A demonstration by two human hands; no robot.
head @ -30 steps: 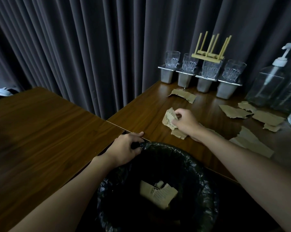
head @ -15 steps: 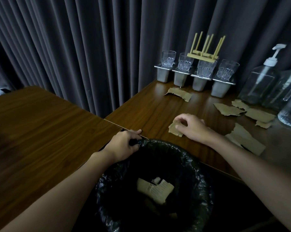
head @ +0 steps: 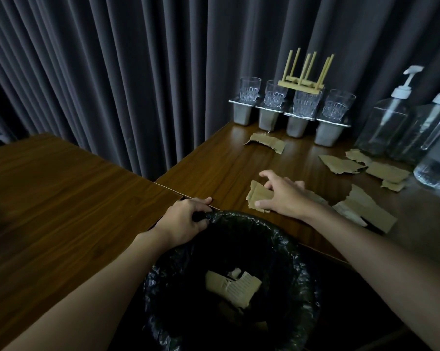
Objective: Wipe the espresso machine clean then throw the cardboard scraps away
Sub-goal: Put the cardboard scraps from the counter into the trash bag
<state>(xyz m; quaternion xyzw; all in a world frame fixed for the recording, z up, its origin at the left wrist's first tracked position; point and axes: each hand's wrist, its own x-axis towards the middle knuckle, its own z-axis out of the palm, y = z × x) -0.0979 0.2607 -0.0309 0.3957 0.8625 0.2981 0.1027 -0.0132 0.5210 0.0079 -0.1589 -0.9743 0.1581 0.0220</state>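
Cardboard scraps (head: 365, 209) strewn across the wooden table (head: 213, 168) — some already in the lined bin (head: 302, 252). Left hand (head: 183, 219) grips its rim, tight to the edge. Right hand (head: 282, 196) lies splayed, unclenched, on the nearest scrap (head: 258, 195) — best drag it straight over the edge and in.

Four glasses (head: 249, 88) on four tins (head: 242, 113), two pump bottles (head: 387, 119), one rack (head: 301, 83); at least seven scraps (head: 265, 143) dot the surface (head: 213, 168); one bin (head: 302, 269).
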